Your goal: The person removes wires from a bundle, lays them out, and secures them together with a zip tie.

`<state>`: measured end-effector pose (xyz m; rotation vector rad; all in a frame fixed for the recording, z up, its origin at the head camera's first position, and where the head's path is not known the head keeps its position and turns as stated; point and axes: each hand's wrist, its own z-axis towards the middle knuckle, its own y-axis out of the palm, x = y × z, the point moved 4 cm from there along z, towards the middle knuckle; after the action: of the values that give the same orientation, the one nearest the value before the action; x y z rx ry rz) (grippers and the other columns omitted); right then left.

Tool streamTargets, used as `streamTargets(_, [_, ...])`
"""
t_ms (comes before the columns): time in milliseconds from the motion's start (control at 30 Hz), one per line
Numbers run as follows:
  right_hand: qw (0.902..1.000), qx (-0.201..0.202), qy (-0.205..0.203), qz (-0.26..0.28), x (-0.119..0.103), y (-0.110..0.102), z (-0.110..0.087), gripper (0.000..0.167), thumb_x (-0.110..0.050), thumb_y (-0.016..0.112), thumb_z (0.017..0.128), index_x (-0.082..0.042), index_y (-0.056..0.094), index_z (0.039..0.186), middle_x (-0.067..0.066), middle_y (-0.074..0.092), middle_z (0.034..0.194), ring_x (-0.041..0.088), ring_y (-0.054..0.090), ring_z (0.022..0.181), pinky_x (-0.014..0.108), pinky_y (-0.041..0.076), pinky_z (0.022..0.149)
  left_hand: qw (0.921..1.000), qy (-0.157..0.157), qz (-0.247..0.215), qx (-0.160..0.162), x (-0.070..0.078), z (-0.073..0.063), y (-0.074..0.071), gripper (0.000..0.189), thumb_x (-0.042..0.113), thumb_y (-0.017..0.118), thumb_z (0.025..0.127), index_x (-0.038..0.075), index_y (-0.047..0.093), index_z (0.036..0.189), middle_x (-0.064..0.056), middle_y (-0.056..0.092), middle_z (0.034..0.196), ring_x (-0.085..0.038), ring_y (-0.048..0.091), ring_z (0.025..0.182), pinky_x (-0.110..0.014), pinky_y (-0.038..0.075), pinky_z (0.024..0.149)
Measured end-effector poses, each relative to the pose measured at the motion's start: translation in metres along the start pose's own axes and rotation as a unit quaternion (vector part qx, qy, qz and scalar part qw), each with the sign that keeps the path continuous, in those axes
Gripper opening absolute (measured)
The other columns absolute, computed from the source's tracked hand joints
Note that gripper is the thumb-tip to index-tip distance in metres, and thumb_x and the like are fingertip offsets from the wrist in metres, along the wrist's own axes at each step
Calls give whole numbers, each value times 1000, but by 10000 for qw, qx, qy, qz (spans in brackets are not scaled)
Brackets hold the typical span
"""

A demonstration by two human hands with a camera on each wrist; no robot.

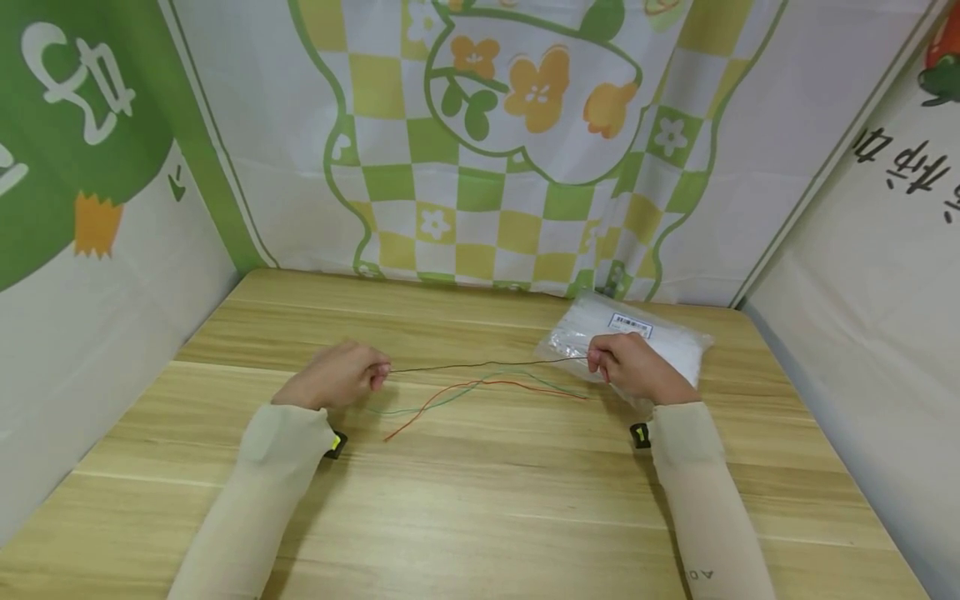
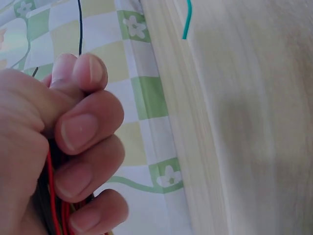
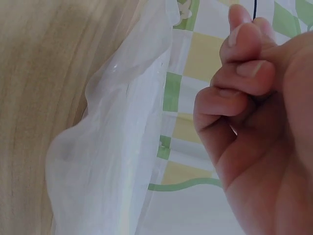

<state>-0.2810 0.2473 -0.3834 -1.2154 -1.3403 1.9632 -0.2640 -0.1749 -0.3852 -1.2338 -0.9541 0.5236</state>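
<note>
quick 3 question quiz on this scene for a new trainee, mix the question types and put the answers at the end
1. Multiple choice: what colour is the held strand that runs from the left hand to the right hand?
A) red
B) green
C) dark

2. True or false: the plastic bag lies nearer the left hand than the right hand.

3. Fill in the blank: on the tabletop, the red strand crosses the ____ strand.

Key:
1. C
2. False; the plastic bag lies nearer the right hand.
3. green; it is the green strand that crosses the red one.
</note>
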Motion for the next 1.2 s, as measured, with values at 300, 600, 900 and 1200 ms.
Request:
streamTargets(300, [9999,-127,96,-1,-1,-1,0,31,-6,51,110,-8,70,86,-5,56,66,10,51,62,35,49,75,9977,-91,476,466,-4,1,-5,41,-2,44,102,20,51,68,7,42,63,-10,38,60,-29,29,57])
streamTargets(600, [9999,-87,134,2,3,2,1,33,-5,49,110,-10,70,85,-4,57,65,10,51,62,37,50,77,9961,-57,664,587,-8,3,-2,42,-6,42,96,23,40,65,8,33,61,-9,31,57,-27,23,55])
streamTargets(900, [9998,-110,163,73,9,4,1,35,-1,47,109,-12,69,84,-4,56,65,11,52,63,37,50,76,9963,-33,684,514,-9,4,1,44,4,47,105,23,38,66,8,31,61,-8,31,57,-27,24,55])
streamTargets(1200, [9996,-191,207,80,11,7,0,34,-5,49,110,-12,69,83,-4,56,65,10,50,63,37,49,76,9971,-79,643,391,-10,5,3,45,9,51,108,23,39,66,8,32,61,-9,31,58,-27,25,56])
